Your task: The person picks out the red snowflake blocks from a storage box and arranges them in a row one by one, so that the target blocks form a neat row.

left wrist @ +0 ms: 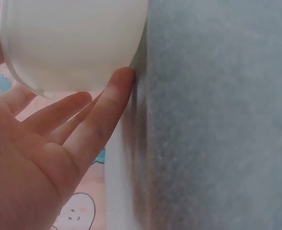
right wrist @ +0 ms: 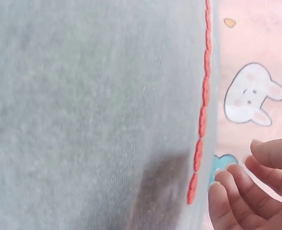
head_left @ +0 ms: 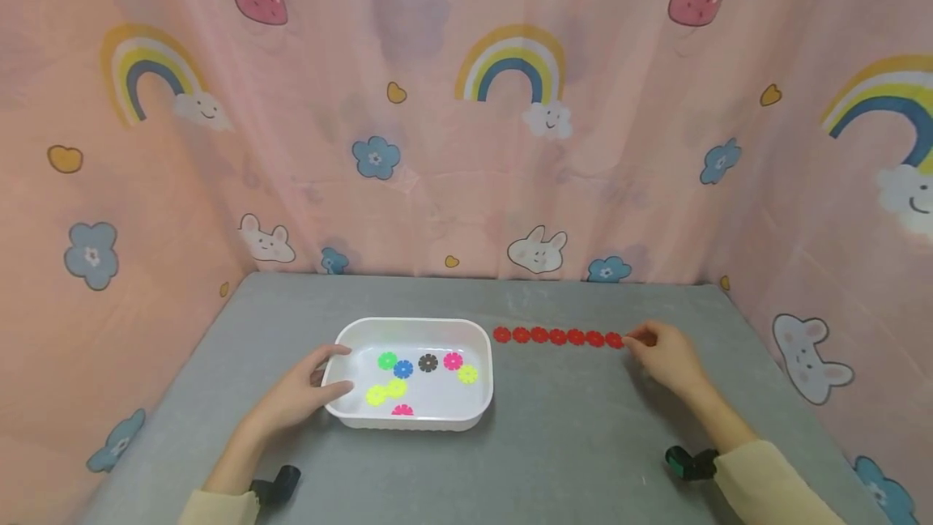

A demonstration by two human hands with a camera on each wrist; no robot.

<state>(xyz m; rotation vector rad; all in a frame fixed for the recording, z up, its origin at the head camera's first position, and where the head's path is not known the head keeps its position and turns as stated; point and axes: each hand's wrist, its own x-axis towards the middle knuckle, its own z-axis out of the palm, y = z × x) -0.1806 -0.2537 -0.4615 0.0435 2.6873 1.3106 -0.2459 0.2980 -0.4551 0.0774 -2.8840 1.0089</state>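
Observation:
A white plastic tub (head_left: 408, 423) stands left of the middle on the grey table. My left hand (head_left: 299, 391) holds it at its left end, with thumb and a finger over the rim; the left wrist view shows other fingers (left wrist: 102, 108) against the outer wall. Inside lie several notched flower-shaped discs: green (head_left: 387, 360), blue (head_left: 403, 369), black (head_left: 428, 363), pink (head_left: 453, 361) and yellow (head_left: 376, 395). Red discs (head_left: 557, 337) form a row on the table. My right hand (head_left: 666, 355) is at the row's right end, fingers loosely bent, nothing visible between them (right wrist: 251, 184).
A pink curtain (head_left: 423, 209) with rainbows, rabbits and flowers hangs behind and beside the grey table (head_left: 568, 444). Dark wrist cameras (head_left: 277, 486) are worn on both forearms. The row of discs runs from near the tub's right side towards the right.

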